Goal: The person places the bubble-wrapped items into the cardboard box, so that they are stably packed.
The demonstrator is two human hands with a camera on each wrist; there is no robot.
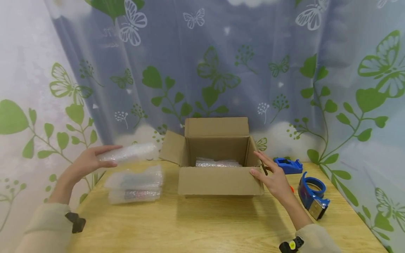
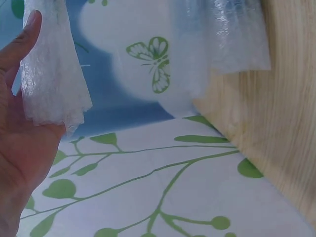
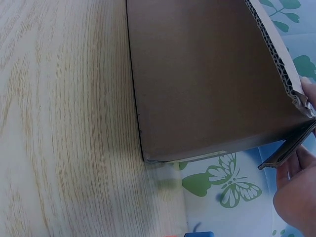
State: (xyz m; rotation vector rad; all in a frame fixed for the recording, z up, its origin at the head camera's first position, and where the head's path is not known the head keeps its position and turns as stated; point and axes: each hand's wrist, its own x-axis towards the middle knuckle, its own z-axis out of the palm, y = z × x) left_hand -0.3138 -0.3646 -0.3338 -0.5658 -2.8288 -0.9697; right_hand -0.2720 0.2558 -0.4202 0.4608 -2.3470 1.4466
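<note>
My left hand holds a bubble-wrapped package between thumb and fingers, raised over the left of the table. In the left wrist view the loose end of the wrap lies against the palm. Two more wrapped packages lie below it on the table. An open cardboard box stands in the middle, with bubble wrap showing inside. My right hand grips the box's right front corner by its flaps. In the right wrist view the fingers are partly cut off at the frame edge.
Right of the box sit a blue tape dispenser and a blue hand-held tape gun with a roll. A small red item shows beside my right wrist. The patterned curtain hangs behind the wooden table.
</note>
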